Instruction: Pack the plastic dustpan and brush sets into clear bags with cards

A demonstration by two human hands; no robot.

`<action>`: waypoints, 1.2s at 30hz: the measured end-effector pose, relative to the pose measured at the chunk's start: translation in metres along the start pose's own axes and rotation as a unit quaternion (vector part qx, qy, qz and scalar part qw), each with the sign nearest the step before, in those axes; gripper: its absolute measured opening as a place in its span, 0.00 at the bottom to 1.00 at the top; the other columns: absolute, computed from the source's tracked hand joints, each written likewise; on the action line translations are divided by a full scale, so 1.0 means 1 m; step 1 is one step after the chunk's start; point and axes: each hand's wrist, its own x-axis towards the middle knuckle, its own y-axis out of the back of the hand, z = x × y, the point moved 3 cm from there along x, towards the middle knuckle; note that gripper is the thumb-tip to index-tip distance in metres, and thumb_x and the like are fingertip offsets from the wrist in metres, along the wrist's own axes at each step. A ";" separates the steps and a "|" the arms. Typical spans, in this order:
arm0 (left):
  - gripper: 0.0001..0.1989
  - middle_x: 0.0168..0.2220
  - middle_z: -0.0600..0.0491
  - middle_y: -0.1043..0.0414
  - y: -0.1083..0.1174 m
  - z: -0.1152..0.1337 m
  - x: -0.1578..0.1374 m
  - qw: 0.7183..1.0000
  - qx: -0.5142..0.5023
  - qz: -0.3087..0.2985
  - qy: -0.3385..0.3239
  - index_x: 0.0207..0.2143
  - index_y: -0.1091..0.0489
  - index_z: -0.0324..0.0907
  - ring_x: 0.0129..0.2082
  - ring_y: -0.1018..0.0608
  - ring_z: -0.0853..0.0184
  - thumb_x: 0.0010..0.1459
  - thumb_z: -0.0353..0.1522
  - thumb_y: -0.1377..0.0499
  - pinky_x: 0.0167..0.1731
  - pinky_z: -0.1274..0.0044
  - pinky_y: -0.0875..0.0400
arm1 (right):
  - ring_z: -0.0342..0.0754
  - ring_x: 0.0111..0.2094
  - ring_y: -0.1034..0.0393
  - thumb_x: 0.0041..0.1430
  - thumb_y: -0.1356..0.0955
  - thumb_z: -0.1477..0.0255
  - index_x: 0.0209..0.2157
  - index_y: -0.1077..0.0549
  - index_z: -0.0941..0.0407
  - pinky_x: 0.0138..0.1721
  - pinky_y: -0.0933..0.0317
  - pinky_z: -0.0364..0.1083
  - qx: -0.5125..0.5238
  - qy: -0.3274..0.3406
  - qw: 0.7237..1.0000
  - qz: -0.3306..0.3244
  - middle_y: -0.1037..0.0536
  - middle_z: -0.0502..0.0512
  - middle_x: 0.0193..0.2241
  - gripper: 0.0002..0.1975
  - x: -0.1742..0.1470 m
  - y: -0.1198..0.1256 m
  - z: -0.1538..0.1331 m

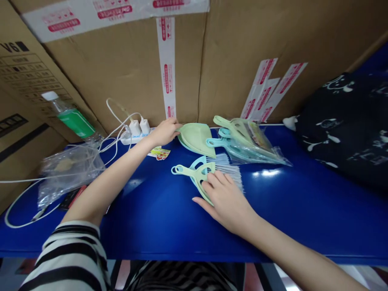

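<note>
My left hand (167,131) pinches the left edge of a pale green dustpan (197,135), which lies stacked over a light blue one. Nearer to me, a light green hand brush (198,176) lies over a blue hand brush (197,162), their handles pointing left and pale bristles (228,169) fanning right. My right hand (226,198) rests over the green brush's head, fingertips touching it and thumb stretched out to the left. Part of the green brush is hidden under my fingers. To the right lies a clear bag (266,149) with green and blue dustpan sets in it.
Large cardboard boxes (133,60) wall off the back of the blue table (169,226). A power strip (130,139) with chargers and cables, a green-labelled bottle (72,119) and a plastic bag (69,169) sit left. A dark patterned fabric item (342,129) occupies the right.
</note>
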 end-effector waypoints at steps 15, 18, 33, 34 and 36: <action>0.11 0.39 0.45 0.26 0.014 0.055 -0.059 0.991 0.131 0.025 0.016 0.39 0.26 0.38 0.41 0.25 0.58 0.59 0.27 0.48 0.41 0.67 0.33 | 0.51 0.32 0.36 0.58 0.31 0.60 0.32 0.30 0.56 0.32 0.43 0.47 0.048 0.025 0.998 -0.030 0.28 0.56 0.29 0.13 0.003 0.004 0.011; 0.10 0.36 0.47 0.25 0.024 0.066 -0.091 0.994 0.106 0.018 -0.003 0.37 0.25 0.39 0.37 0.25 0.58 0.60 0.28 0.47 0.40 0.67 0.32 | 0.51 0.31 0.34 0.65 0.39 0.64 0.32 0.32 0.55 0.31 0.42 0.47 0.070 -0.035 0.997 -0.018 0.27 0.56 0.28 0.12 0.003 0.014 0.039; 0.13 0.38 0.54 0.24 0.019 0.079 -0.194 0.993 -0.063 0.099 -0.015 0.42 0.28 0.43 0.38 0.23 0.68 0.65 0.26 0.52 0.55 0.64 0.39 | 0.54 0.27 0.32 0.59 0.43 0.73 0.25 0.41 0.51 0.25 0.45 0.48 -0.109 -0.194 0.975 -0.016 0.28 0.60 0.26 0.09 -0.001 0.020 0.125; 0.13 0.38 0.54 0.24 0.015 0.078 -0.195 0.992 -0.065 0.105 -0.018 0.41 0.28 0.43 0.38 0.24 0.68 0.65 0.26 0.51 0.55 0.64 0.39 | 0.54 0.27 0.32 0.58 0.44 0.74 0.24 0.42 0.51 0.25 0.45 0.48 -0.120 -0.176 0.977 -0.010 0.28 0.60 0.25 0.09 0.001 0.022 0.122; 0.12 0.37 0.53 0.24 0.011 0.076 -0.197 0.990 -0.067 0.123 -0.016 0.42 0.29 0.42 0.37 0.24 0.68 0.64 0.25 0.51 0.53 0.65 0.37 | 0.54 0.27 0.32 0.58 0.44 0.76 0.25 0.41 0.51 0.25 0.45 0.48 -0.139 -0.128 0.982 0.021 0.29 0.59 0.24 0.10 0.003 0.028 0.110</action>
